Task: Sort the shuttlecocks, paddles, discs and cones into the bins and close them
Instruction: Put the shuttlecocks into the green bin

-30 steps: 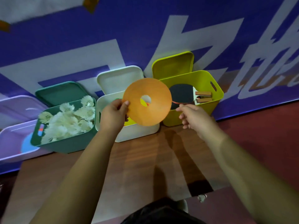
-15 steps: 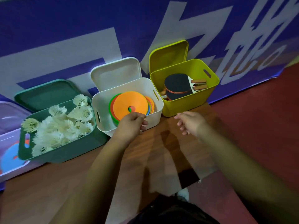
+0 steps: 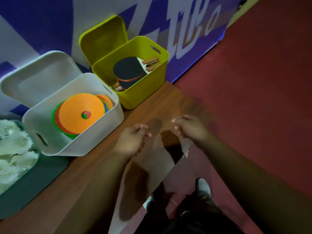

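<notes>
Flanking white bin (image 3: 101, 132): yellow bin (image 3: 148, 85), shuttlecocks (image 3: 15, 149).

Both hands hover empty over the wooden table (image 3: 94, 179), fingers loosely curled: the left hand (image 3: 130, 141) just beside the white bin (image 3: 94, 141), the right hand (image 3: 190, 128) near the table's right edge. The white bin stands open, its lid (image 3: 38, 80) tilted back against the blue wall (image 3: 42, 22), and holds a stack of discs (image 3: 79, 114) with an orange one on top. Behind and to the right, touching or just beside it, the yellow bin (image 3: 143, 88) is also open, lid (image 3: 103, 39) upright, with dark paddles (image 3: 129, 70) inside, wooden handles pointing right. At the left edge a green bin (image 3: 33, 176) is full of white shuttlecocks (image 3: 13, 149). Red floor (image 3: 261, 98) lies to the right, a shoe (image 3: 203, 185) below.
</notes>
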